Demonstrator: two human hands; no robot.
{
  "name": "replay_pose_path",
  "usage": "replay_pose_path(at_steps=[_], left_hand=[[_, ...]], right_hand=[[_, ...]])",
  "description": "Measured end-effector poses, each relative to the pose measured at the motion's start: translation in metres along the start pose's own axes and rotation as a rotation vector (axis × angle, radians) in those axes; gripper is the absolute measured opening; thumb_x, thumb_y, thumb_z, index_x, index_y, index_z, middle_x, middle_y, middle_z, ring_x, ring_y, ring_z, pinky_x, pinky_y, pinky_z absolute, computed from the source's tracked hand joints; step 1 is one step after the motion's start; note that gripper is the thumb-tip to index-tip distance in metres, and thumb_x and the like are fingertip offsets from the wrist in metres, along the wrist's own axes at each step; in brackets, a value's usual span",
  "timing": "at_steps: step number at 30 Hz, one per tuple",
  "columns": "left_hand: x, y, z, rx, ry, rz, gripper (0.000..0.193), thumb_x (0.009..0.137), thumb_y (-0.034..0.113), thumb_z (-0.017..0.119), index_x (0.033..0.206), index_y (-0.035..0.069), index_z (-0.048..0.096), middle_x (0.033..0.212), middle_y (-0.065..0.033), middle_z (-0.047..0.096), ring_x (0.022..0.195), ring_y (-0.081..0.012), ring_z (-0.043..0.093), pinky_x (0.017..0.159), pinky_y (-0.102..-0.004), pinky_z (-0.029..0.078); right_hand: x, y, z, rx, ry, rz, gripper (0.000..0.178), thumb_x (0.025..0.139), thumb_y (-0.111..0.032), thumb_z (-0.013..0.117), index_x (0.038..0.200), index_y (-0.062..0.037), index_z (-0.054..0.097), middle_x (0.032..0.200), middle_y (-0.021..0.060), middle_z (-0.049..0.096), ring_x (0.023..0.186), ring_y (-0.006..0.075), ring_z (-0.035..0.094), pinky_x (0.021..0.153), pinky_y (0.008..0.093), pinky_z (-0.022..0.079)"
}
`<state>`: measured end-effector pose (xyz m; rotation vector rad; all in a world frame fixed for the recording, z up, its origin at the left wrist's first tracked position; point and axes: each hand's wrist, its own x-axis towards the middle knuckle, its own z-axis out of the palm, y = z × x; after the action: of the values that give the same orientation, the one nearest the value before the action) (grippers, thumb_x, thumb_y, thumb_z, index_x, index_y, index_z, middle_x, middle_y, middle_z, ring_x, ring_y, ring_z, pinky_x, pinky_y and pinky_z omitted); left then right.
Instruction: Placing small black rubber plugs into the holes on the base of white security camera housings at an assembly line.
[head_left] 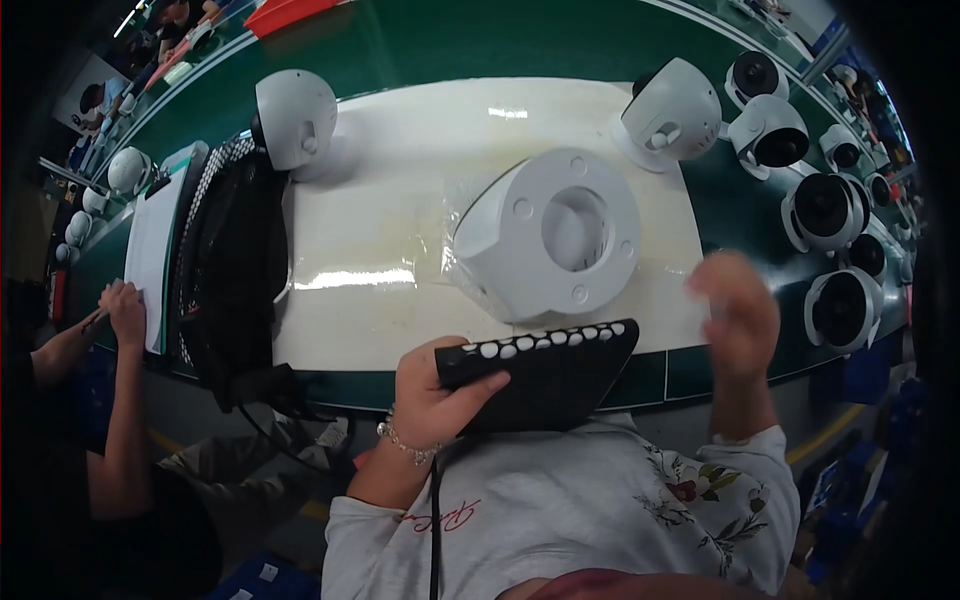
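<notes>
The left hand (425,395) clamps the black keypad (545,372) at the surface (380,250) edge — overhanging, it may drop. The right hand (738,308) is blurred — grip indeterminate.

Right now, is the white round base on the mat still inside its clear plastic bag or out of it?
Partly out. The white round base lies on the crumpled clear bag, its face with the centre hole uncovered.
</notes>
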<state>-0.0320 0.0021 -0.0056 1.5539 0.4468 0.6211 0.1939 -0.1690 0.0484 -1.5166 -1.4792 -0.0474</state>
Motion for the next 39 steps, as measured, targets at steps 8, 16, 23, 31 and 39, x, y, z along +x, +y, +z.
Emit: replay_pose_path(at_steps=[8, 16, 23, 31, 39], left_hand=[[0.003, 0.001, -0.002, 0.187, -0.115, 0.207, 0.014, 0.063, 0.003, 0.071, 0.062, 0.005, 0.057, 0.053, -0.0041, 0.046, 0.046, -0.0171, 0.045, 0.044, -0.0286, 0.034], [0.0, -0.003, -0.005, 0.27, -0.131, 0.392, 0.016, 0.061, 0.004, 0.067, 0.064, 0.005, 0.052, 0.055, -0.0057, 0.047, 0.048, -0.0219, 0.047, 0.044, -0.0301, 0.035], [0.0, -0.015, -0.003, 0.22, -0.125, 0.526, 0.02, 0.06, 0.005, 0.068, 0.076, 0.006, 0.055, 0.06, -0.0054, 0.051, 0.052, -0.023, 0.051, 0.047, -0.0314, 0.038], [0.0, -0.019, -0.003, 0.309, -0.128, 0.515, 0.021, 0.06, 0.008, 0.068, 0.078, 0.005, 0.057, 0.063, -0.0062, 0.053, 0.054, -0.0234, 0.052, 0.048, -0.0322, 0.04], [0.0, -0.013, 0.0, 0.3, -0.074, 0.491, 0.019, 0.061, 0.008, 0.069, 0.075, 0.005, 0.057, 0.061, -0.0064, 0.052, 0.053, -0.0233, 0.052, 0.047, -0.0319, 0.04]], right_hand=[[0.016, -0.069, 0.07, -0.044, -0.127, -0.139, 0.026, 0.068, -0.012, 0.07, 0.089, -0.006, 0.057, 0.088, 0.0065, 0.062, 0.075, 0.0235, 0.059, 0.061, 0.0323, 0.043], [0.018, -0.065, 0.091, -0.148, -0.131, -0.234, 0.025, 0.064, -0.007, 0.069, 0.087, -0.0058, 0.06, 0.089, 0.0059, 0.061, 0.078, 0.0224, 0.057, 0.065, 0.0305, 0.041], [0.027, -0.078, 0.093, 0.18, -0.171, 0.01, 0.024, 0.069, -0.002, 0.066, 0.089, -0.0048, 0.054, 0.089, 0.0072, 0.06, 0.08, 0.0207, 0.056, 0.07, 0.0301, 0.044], [0.036, -0.077, 0.088, 0.336, -0.383, 0.207, 0.03, 0.072, 0.004, 0.061, 0.099, -0.0025, 0.048, 0.087, 0.0097, 0.058, 0.08, 0.0162, 0.057, 0.069, 0.0262, 0.045], [0.037, -0.078, 0.094, 0.311, -0.31, 0.204, 0.034, 0.072, 0.005, 0.061, 0.102, -0.0029, 0.046, 0.085, 0.0105, 0.057, 0.076, 0.0174, 0.058, 0.068, 0.027, 0.046]])
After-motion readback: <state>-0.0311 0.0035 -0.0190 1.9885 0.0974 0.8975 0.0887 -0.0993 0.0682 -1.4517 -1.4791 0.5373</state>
